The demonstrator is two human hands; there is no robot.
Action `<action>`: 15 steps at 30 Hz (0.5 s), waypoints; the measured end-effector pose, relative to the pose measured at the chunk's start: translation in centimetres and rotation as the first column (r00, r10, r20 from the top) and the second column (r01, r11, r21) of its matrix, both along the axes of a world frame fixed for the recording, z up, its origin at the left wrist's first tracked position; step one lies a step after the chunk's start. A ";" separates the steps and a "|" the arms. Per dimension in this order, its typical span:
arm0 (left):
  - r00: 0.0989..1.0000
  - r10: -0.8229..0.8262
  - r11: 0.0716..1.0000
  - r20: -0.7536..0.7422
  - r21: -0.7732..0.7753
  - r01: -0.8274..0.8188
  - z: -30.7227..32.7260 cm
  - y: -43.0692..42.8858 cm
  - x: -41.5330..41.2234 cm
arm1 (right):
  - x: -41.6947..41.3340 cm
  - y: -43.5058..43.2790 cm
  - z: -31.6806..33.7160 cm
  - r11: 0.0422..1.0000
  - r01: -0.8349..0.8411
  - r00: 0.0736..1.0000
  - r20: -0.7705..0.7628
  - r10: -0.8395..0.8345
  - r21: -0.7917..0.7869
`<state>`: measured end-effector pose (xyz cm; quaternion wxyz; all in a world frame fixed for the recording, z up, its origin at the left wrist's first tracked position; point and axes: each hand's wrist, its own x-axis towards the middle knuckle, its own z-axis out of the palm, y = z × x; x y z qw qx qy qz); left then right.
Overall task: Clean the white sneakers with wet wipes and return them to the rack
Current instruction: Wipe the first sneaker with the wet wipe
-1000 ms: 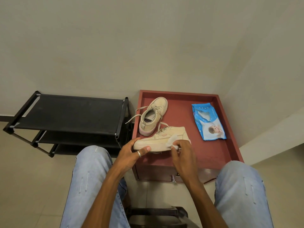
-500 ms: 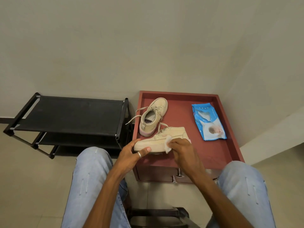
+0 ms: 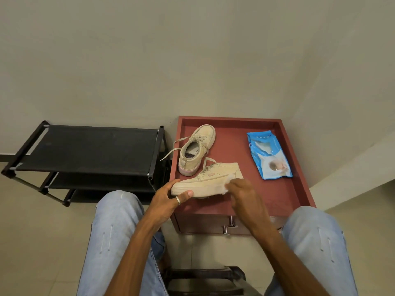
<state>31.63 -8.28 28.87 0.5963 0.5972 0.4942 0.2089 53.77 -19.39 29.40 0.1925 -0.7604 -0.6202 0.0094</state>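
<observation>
Toe of a white sneaker (image 3: 210, 180) sits gripped in your left hand (image 3: 165, 200) at the red cabinet (image 3: 284, 195) front; your right hand (image 3: 245, 196) pinches a wet wipe (image 3: 227, 184) against its side. Beyond lie the second sneaker (image 3: 197, 150) and blue wipes pack (image 3: 268, 155); black shoe rack (image 3: 92, 146) stands left.

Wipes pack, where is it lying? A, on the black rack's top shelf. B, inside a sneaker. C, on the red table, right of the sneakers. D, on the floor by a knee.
C: the wipes pack lies flat on the red table, to the right of the near sneaker and the far sneaker.
</observation>
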 end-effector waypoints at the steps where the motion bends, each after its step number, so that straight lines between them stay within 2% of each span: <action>1: 1.000 0.002 1.000 0.002 -0.005 -0.002 0.0 0.0 0.0 | 1.0 -0.2 0.0 0.996 0.087 0.996 0.000 -0.087 -0.024; 3: 1.000 0.005 1.000 0.014 -0.018 -0.005 -0.1 0.0 -0.1 | 2.1 -0.4 0.2 0.975 0.218 0.976 -0.019 -0.219 -0.033; 5: 1.000 0.005 1.000 0.025 -0.015 -0.005 -0.1 0.0 -0.1 | 1.5 0.0 0.1 0.969 0.246 0.968 -0.053 -0.246 -0.006; 8: 1.000 0.002 1.000 0.021 0.000 -0.002 0.1 0.0 0.0 | -1.8 0.7 0.1 0.991 0.095 0.984 -0.160 -0.080 0.090; 11: 1.000 0.001 1.000 0.014 -0.002 -0.001 -0.1 -0.1 -0.1 | -3.0 0.5 -0.4 0.994 -0.088 0.995 -0.050 0.091 0.062; 13: 1.000 0.001 1.000 0.017 -0.006 -0.001 0.0 -0.1 -0.1 | -1.6 0.2 -0.4 0.999 -0.040 0.999 -0.024 0.040 0.024; 15: 1.000 0.002 1.000 0.020 -0.014 -0.002 0.1 -0.1 -0.1 | -0.3 -0.1 -0.3 0.996 0.088 0.996 -0.029 -0.087 0.021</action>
